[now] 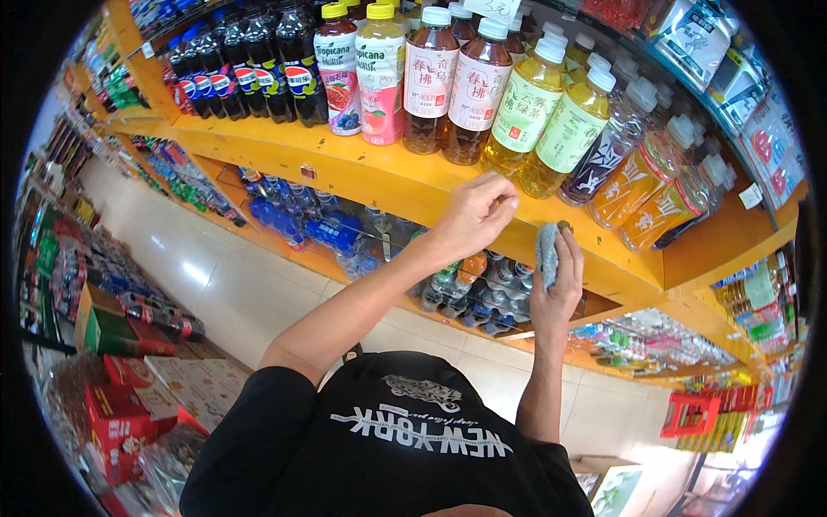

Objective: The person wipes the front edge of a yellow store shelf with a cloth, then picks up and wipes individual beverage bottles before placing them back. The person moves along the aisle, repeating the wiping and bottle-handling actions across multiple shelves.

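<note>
My right hand (558, 284) grips a folded blue-grey cloth (547, 255), upright between thumb and fingers, just in front of the yellow shelf's edge. To its left, my left hand (478, 214) is closed with the fingers curled in; whether anything is inside is hidden. It hovers by the front edge of the shelf board (405, 172), below a bottle of yellow-green tea (522, 112). Beside that bottle stand a second green-labelled tea bottle (572, 129) and dark brown tea bottles with pink labels (478, 96).
Dark cola bottles (297, 73) and juice bottles with yellow caps (379, 77) line the shelf's left part. Orange drink bottles (642, 185) stand at its right. Packed bottles (491, 289) fill the level below. A red plastic stool (689, 415) and stacked cartons (116, 422) stand on the floor.
</note>
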Demonstrator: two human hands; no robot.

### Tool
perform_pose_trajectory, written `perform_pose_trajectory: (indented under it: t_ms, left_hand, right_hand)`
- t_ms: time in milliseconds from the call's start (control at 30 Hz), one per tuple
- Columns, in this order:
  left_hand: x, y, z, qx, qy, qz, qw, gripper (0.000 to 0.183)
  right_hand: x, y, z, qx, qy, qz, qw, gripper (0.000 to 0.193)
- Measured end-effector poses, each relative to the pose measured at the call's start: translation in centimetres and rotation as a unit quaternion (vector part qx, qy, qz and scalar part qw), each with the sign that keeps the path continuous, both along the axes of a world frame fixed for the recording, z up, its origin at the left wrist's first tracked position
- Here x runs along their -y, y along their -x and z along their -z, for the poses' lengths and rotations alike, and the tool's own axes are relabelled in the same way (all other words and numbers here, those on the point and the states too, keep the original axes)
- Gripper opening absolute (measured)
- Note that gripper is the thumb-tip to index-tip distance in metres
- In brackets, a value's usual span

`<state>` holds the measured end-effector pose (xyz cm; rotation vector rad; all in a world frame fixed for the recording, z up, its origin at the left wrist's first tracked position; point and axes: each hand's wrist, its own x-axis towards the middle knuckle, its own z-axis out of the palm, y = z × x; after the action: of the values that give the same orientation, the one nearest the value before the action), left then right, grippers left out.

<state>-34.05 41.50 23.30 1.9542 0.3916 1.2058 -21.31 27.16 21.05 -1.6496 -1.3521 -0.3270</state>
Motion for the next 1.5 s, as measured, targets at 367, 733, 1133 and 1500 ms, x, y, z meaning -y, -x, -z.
perform_pose_trajectory:
  t_ms: [367, 733, 1133, 1500]
  left_hand:
    - [-4.3, 8.6, -0.6, -0.011, -0.020, 0.002, 1.000, 0.008]
    - [-7.8, 11.6, -0.4, -0.014, -0.022, 0.024, 0.999, 0.010]
    - [-9.4, 12.2, 0.1, -0.045, 0.008, 0.047, 0.998, 0.013]
    - [-11.9, 13.6, -1.3, -0.009, -0.095, 0.012, 0.995, 0.012]
  right_hand:
    - [-3.3, 8.0, -0.8, 0.002, 0.005, -0.004, 1.000, 0.057]
    - [-3.8, 11.6, -1.9, 0.001, 0.056, 0.029, 0.998, 0.063]
    - [-5.8, 13.8, -3.1, 0.056, 0.069, 0.044, 0.995, 0.050]
    - [-9.7, 14.1, -5.0, -0.048, 0.114, 0.079, 0.989, 0.042]
